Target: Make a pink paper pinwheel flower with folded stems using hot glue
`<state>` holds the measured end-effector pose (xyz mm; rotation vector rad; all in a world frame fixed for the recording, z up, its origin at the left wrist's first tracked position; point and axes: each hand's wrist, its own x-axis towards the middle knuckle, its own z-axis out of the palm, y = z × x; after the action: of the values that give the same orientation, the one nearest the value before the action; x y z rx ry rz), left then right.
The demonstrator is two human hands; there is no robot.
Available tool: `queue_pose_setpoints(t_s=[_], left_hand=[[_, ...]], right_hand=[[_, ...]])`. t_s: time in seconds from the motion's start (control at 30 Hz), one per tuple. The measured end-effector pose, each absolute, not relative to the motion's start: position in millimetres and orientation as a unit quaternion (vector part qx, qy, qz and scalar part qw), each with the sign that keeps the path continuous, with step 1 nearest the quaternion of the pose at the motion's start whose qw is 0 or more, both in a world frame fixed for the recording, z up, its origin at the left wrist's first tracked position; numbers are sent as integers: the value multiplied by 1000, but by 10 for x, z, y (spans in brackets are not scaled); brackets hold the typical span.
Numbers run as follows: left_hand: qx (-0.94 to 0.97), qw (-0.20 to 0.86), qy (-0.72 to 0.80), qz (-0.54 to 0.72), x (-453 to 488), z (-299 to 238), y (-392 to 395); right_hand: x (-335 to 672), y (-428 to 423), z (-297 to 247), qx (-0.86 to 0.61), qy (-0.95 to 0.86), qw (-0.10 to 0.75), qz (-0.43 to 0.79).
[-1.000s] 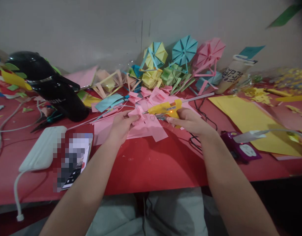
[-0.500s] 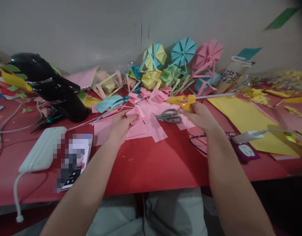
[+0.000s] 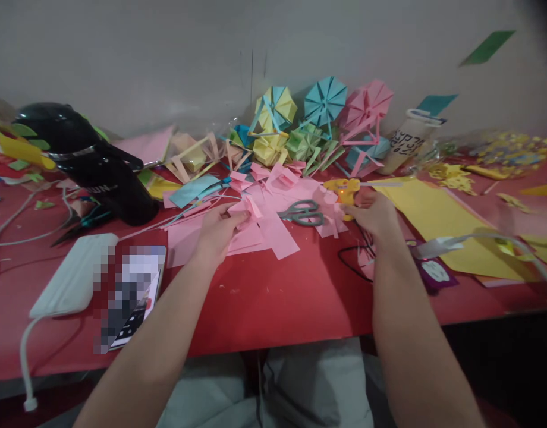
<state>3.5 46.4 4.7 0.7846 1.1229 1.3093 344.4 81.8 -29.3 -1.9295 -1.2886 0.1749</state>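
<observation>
My left hand [image 3: 220, 229] pinches a small folded piece of pink paper [image 3: 253, 208] between thumb and fingers, over a spread of pink sheets and strips. My right hand [image 3: 376, 214] is at the yellow hot glue gun [image 3: 345, 189], thumb against its handle. More of the handle shows outside the palm, and a small orange light glows on the body. A clear glue stick [image 3: 376, 185] sticks out at its back, and a dark cord hangs below. Between my hands, grey-handled scissors [image 3: 302, 213] lie on the pink paper [image 3: 285, 238].
Folded paper lanterns [image 3: 326, 100] stand along the wall. To the left are a black bottle [image 3: 99, 172], a white power bank [image 3: 75, 273] and a phone [image 3: 137, 297]. Yellow sheets [image 3: 452, 232], a purple item [image 3: 434, 273] and a lettered cup [image 3: 409, 139] are on the right.
My right hand has drawn to the right with the glue gun, away from the pink paper, and more of the gun's handle now shows. My left hand keeps its pinch.
</observation>
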Motion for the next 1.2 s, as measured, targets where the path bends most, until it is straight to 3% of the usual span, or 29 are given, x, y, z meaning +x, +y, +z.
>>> queue_pose_setpoints(t_s=[0.13,0.4,0.6,0.7,0.87,1.07,1.2], left_hand=[[337,581,489,556,46,71,454],[350,577,492,550,57,122,412],[379,567,494,540,47,78,423],[373,562,519,525,45,61,427],[389,553,538,504,36,42,426],[397,549,539,500,29,7,435],[401,553,538,494,35,13,428]], right_hand=[[3359,590,-61,-787,-453,418,7],[3014,431,87,-670,-601,432,-49],[2586,695,93,-558,-717,416,37],[2441,1128,37,-568,-709,409,85],[2309,1791,-75,-624,-690,362,57],[2246,1908,-168,-688,-676,255,63],[2249,1754,-113,-672,-671,310,51]])
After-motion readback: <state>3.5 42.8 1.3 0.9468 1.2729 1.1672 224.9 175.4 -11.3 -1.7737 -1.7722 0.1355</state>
